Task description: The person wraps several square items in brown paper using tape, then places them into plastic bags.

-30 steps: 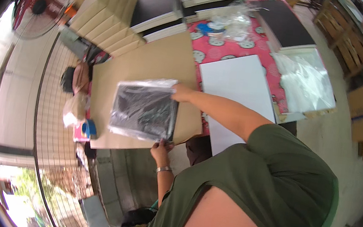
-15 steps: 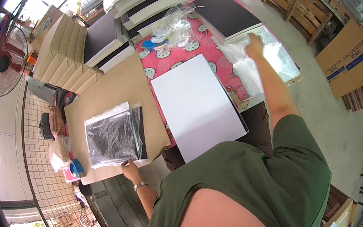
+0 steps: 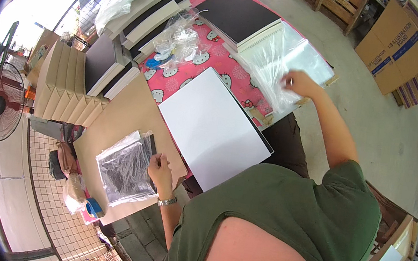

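My right hand (image 3: 302, 84) is over the clear plastic bags (image 3: 267, 59) at the table's right side, fingers closed at the edge of the plastic, with folds running toward it. My left hand (image 3: 160, 170) hovers at the right edge of a plastic-wrapped pack of black sheets (image 3: 125, 168), its fingers curled in; whether they hold anything is hidden. A narrow strip of black board (image 3: 152, 143) shows beside that pack. Between my hands a stack of large white sheets (image 3: 214, 126) lies flat, with a dark edge beneath.
A thick stack of black-topped boards (image 3: 239, 15) lies at the far right. Crumpled plastic (image 3: 182, 44) rests on the pink patterned cover (image 3: 216, 53). Brown-wrapped packs (image 3: 63, 81) stand at the left beyond brown paper (image 3: 117, 114). A fan (image 3: 1, 102) is farther left; cartons (image 3: 396, 49) stand right.
My right hand has drawn back toward me from the black boards, over the plastic. The left hand has risen from the wrapped pack's near corner to its right edge. The view has shifted slightly.
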The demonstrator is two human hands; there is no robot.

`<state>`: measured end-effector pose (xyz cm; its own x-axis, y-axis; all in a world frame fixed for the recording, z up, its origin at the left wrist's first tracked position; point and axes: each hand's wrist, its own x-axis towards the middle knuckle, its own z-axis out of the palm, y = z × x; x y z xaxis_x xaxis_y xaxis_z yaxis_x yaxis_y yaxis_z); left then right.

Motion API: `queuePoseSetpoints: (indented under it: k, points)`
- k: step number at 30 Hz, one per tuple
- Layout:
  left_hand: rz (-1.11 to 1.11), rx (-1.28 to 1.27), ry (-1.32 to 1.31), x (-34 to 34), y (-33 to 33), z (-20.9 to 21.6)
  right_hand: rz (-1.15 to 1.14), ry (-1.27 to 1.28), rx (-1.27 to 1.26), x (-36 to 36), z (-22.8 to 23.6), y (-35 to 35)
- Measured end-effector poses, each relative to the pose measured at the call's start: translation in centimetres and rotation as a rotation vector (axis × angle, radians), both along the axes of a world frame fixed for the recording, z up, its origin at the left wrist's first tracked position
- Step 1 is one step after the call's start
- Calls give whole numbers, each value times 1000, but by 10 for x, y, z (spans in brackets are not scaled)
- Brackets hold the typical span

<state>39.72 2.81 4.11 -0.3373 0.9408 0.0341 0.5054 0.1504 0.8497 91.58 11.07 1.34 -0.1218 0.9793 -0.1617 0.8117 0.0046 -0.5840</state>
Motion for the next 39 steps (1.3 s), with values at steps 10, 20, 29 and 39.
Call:
queuePoseSetpoints:
  k: [10, 20, 29, 39]
  points:
    - [-403, -40, -85, 87, 24, 28, -3, 81, 492, -37, -43, -41]
    - [-859, -99, -480, 174, 35, 21, 70, 609, 402, -172, 68, -53]
    - [-516, -19, -1125, 151, 64, 63, -116, 793, 204, -188, 104, -9]
    - [-480, 26, -1077, 131, 78, 98, -47, 800, 482, -206, 135, 1]
